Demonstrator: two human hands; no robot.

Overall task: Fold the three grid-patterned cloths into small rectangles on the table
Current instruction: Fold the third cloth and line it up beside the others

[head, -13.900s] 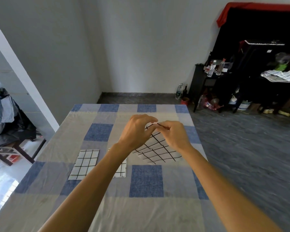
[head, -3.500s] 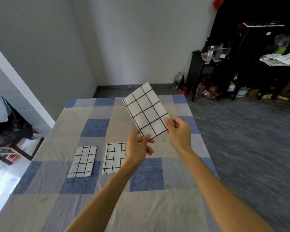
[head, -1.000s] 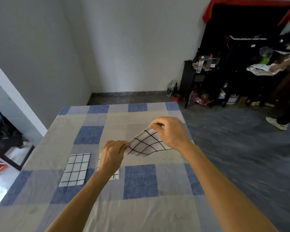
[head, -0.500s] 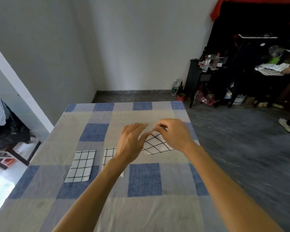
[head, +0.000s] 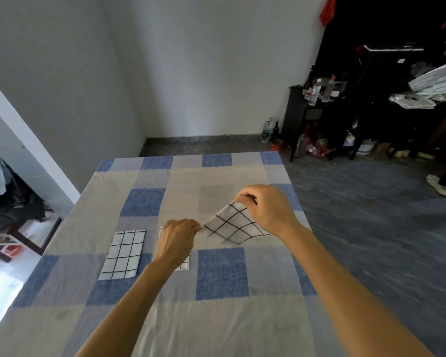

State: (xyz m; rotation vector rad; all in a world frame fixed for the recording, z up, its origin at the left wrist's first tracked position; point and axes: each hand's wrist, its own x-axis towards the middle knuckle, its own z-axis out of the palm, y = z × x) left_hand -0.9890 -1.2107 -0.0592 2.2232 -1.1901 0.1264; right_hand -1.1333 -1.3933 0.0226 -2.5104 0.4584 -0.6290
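Observation:
A white cloth with a black grid [head: 232, 223] hangs stretched just above the table between my two hands. My right hand [head: 267, 209] pinches its far upper corner. My left hand [head: 178, 238] pinches its near left corner. One folded grid cloth [head: 123, 250] lies flat as a small rectangle at the left of the table. A second folded grid cloth [head: 184, 265] lies beside it, mostly hidden under my left hand and wrist.
The table wears a blue, grey and beige checked tablecloth [head: 222, 276]. Its right edge drops to a dark grey floor. A black cabinet with bottles [head: 317, 104] stands at the far right. Another person's shoe [head: 439, 188] shows at the right border.
My hands have parted: the left has dropped back toward me and now pinches the cloth's near corner, while the right has lifted the far corner, stretching the cloth above the table.

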